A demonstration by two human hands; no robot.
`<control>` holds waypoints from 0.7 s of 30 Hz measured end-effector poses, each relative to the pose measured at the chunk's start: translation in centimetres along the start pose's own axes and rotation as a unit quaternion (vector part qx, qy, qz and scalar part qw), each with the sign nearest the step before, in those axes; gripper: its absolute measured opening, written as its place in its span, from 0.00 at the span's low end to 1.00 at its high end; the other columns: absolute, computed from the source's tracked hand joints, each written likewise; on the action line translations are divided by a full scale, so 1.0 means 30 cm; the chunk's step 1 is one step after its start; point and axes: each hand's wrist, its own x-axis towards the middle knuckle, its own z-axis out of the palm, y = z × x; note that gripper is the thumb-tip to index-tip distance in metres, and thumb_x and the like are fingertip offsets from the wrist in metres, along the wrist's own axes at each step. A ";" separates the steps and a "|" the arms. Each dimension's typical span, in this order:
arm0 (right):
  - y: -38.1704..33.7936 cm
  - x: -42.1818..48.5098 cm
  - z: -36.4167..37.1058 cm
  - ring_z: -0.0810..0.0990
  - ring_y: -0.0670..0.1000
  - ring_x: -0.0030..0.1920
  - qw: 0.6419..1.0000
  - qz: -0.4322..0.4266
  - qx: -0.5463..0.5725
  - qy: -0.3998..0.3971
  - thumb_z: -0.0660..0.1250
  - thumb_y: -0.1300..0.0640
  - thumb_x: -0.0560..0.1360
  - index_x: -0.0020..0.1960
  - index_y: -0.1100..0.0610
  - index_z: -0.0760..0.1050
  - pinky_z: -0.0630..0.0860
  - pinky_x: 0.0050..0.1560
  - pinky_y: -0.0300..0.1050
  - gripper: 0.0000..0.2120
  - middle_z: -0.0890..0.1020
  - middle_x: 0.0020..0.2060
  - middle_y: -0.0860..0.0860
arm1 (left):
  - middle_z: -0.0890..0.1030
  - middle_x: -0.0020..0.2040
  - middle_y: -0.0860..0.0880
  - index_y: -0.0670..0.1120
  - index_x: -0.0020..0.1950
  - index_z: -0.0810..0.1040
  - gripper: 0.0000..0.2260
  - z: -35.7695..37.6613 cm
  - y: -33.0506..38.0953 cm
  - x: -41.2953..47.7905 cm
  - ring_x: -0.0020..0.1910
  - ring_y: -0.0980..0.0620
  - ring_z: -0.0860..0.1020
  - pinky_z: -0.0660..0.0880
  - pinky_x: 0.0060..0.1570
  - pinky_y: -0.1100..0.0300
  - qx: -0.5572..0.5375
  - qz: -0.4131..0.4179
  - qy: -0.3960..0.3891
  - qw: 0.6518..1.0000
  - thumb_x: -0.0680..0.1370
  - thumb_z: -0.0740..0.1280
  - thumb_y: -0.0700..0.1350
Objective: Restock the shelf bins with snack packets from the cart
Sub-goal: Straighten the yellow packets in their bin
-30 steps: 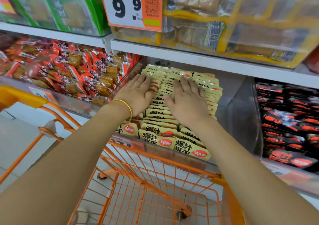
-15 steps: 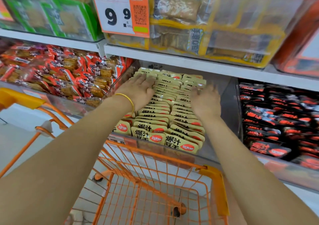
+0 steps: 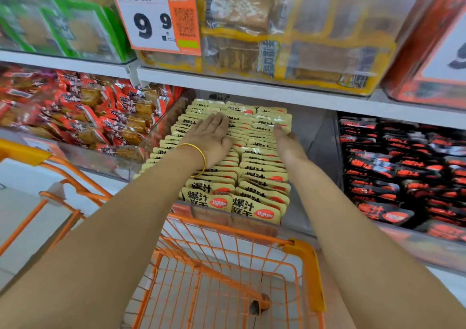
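Brightly and evenly lit from above with hardly any shadows, pale glare on the clear upper bins [image 3: 353,18] and the yellow packets [image 3: 262,152], slight motion blur on the price tag [image 3: 151,18], lines bent toward the edges.

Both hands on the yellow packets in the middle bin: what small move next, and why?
Probably press the right hand leftward to square the yellow packets against the left hand, which lies flat on them; bare bin floor shows right of the rows.
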 end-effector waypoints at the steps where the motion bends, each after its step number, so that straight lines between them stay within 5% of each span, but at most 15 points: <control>1: 0.001 -0.001 -0.002 0.61 0.57 0.73 1.000 -0.005 0.004 0.003 0.51 0.39 0.80 0.77 0.53 0.50 0.58 0.71 0.52 0.31 0.61 0.74 0.53 | 0.40 0.77 0.48 0.47 0.77 0.41 0.24 -0.009 0.003 -0.008 0.75 0.54 0.40 0.40 0.73 0.57 -0.012 -0.001 0.002 1.000 0.82 0.42 0.51; 6: 0.058 -0.084 -0.024 0.63 0.57 0.72 0.998 -0.046 -0.018 0.033 0.49 0.39 0.80 0.77 0.58 0.50 0.61 0.68 0.49 0.34 0.62 0.74 0.56 | 0.42 0.77 0.49 0.48 0.77 0.43 0.24 0.001 0.003 -0.125 0.76 0.54 0.41 0.40 0.74 0.57 -0.044 -0.004 0.000 0.999 0.82 0.42 0.51; 17: 0.123 -0.174 0.019 0.74 0.57 0.63 0.998 0.003 0.054 -0.029 0.49 0.28 0.72 0.71 0.53 0.64 0.69 0.65 0.57 0.38 0.74 0.66 0.52 | 0.42 0.77 0.49 0.48 0.77 0.44 0.23 0.036 -0.013 -0.203 0.75 0.54 0.40 0.39 0.74 0.58 -0.048 -0.015 0.021 0.998 0.82 0.43 0.50; 21: 0.161 -0.205 0.019 0.73 0.56 0.63 0.999 0.017 0.030 -0.025 0.47 0.32 0.76 0.71 0.56 0.64 0.69 0.63 0.52 0.35 0.74 0.65 0.52 | 0.43 0.77 0.47 0.48 0.77 0.45 0.24 0.050 -0.080 -0.265 0.76 0.52 0.42 0.41 0.74 0.55 -0.039 -0.066 0.049 0.996 0.82 0.43 0.51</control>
